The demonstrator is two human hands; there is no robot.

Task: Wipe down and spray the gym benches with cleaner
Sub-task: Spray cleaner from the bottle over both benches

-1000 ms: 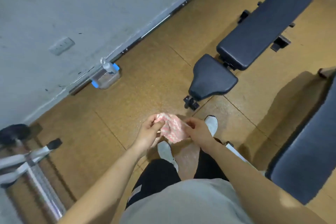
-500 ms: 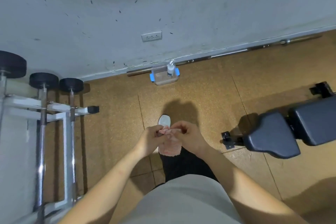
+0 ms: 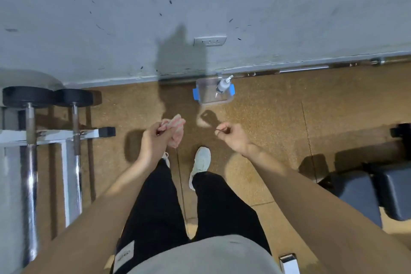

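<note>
One pink cloth point(image 3: 176, 126) is bunched in the left hand point(image 3: 155, 140), whose fingers are wrapped round it. The right hand point(image 3: 234, 138) has its fingers curled tight; a thin dark speck at the fingertips is too small to make out, so I cannot tell whether it holds anything. One spray bottle point(image 3: 223, 85) stands in one clear box point(image 3: 201, 97) at 12 o'clock by the wall. One bench point(image 3: 360, 193) at 4 o'clock is cut off by the edge. Two black weights on a rack point(image 3: 66, 134) sit at 9 o'clock.

left hand point(image 3: 155, 140) gripping pink cloth point(image 3: 176, 126), right hand point(image 3: 233, 137) curled
</note>
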